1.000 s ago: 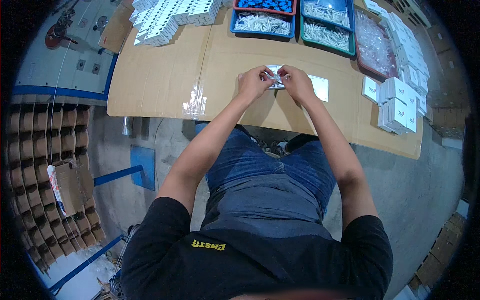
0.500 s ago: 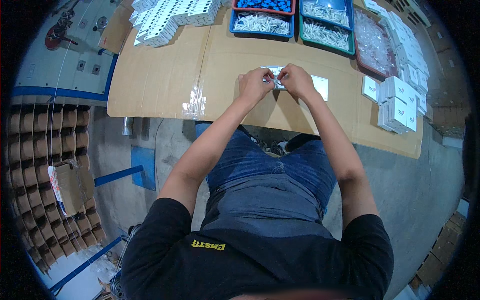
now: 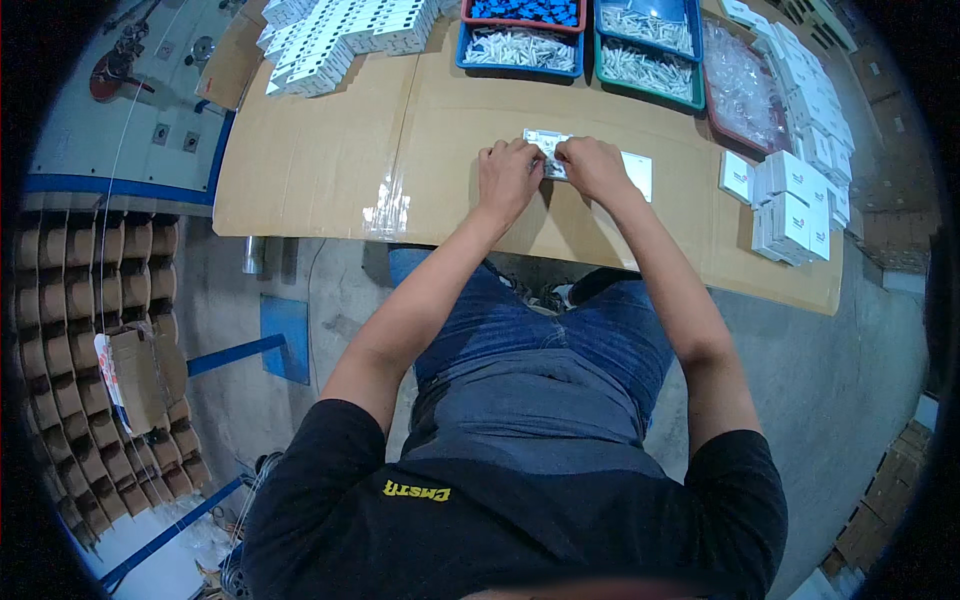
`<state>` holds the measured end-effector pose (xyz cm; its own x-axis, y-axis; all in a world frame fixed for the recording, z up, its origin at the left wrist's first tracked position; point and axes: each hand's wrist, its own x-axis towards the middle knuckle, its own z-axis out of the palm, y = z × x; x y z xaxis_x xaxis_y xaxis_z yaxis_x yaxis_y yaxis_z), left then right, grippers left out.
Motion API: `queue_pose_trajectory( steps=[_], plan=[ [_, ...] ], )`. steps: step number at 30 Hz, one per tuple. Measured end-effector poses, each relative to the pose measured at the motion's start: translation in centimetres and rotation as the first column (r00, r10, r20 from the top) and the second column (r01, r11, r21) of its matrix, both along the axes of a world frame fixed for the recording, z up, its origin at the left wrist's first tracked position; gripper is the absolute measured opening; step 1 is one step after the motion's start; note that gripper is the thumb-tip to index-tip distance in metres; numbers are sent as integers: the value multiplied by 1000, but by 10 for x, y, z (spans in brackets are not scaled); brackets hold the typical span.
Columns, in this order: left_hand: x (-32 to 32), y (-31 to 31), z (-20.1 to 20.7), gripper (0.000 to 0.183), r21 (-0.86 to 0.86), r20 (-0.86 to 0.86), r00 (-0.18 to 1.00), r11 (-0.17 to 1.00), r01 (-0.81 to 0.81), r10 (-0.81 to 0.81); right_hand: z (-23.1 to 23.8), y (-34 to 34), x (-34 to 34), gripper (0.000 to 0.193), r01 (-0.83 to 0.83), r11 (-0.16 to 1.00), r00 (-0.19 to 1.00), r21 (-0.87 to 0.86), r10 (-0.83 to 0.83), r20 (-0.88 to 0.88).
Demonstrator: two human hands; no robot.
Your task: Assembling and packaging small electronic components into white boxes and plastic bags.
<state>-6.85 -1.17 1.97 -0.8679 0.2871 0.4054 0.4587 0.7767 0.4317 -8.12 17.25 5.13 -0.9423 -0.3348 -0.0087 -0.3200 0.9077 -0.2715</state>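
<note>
A small white box (image 3: 547, 137), with a pale, glossy inside, lies on the cardboard-covered table in front of me. My left hand (image 3: 510, 182) bends over its left side, fingers closed, their tips at the inside of the box. From the right, my right hand (image 3: 595, 168) reaches over the same box with fingertips pinched together. Whatever is between the fingers is too small and too covered to name. Just right of the right hand, partly behind its wrist, lies a flat white piece (image 3: 640, 174), like a lid or card.
Behind lie a blue tray (image 3: 520, 71) of small white parts, a red tray (image 3: 468, 15) of blue pieces, a green tray (image 3: 650, 97) of white parts and a brown-red tray (image 3: 742, 146) of clear plastic bags. White boxes (image 3: 790, 215) stack at right, more boxes (image 3: 345, 45) at far left.
My left fingers have shifted slightly and cover the box differently, with more of its upper left showing. The right fingers have curled a little more. The box stays put.
</note>
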Motion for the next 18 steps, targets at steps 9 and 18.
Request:
queue_pose_trajectory(
  steps=[9, 18],
  plan=[
    [10, -9, 6, 29, -28, -40, 990, 990, 136, -138, 0, 1, 6, 10, 72, 990, 995, -121, -80, -59],
    [-5, -21, 14, 65, 78, 74, 971, 972, 224, -229, 12, 12, -10, 13, 14, 1000, 994, -14, -13, 108]
  ],
)
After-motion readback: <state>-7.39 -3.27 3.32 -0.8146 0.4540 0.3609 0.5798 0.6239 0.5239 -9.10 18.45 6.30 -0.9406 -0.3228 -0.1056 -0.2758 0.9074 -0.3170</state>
